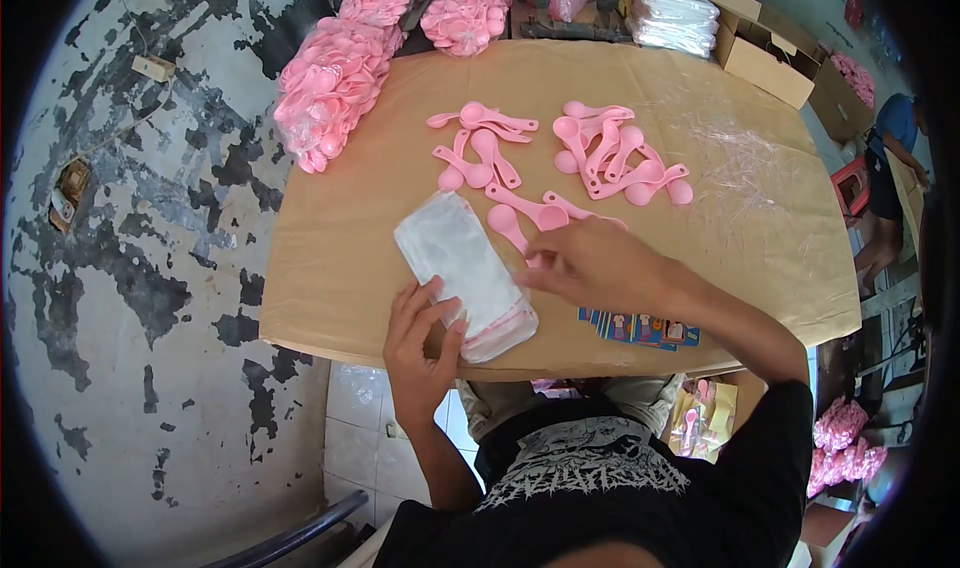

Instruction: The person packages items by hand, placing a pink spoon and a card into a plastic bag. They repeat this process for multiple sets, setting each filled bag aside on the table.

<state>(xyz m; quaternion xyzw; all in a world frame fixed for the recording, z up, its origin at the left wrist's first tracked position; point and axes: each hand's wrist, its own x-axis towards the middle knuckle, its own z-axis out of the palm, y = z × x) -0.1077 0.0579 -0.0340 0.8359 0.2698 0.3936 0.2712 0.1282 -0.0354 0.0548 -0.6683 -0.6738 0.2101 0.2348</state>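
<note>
A stack of clear plastic bags [462,263] lies slanted on the table in front of me. My left hand [418,340] rests at its lower left edge, fingers apart and fingertips on the plastic. Just right of the stack, my right hand [585,260] has curled fingers at the handle end of a pink measuring spoon [507,226]; the fingers partly cover that handle. More pink measuring spoons [487,150] lie loosely beyond the bags, and another heap of spoons [620,153] sits to their right. Beneath my right forearm are several printed blue cards [640,329].
Bulging bags of pink spoons [335,83] stand at the table's far left. Packs of clear plastic [672,18] and an open cardboard box [765,63] are at the far right. Thin plastic strips [745,173] litter the right side. A person [890,178] is beyond the table.
</note>
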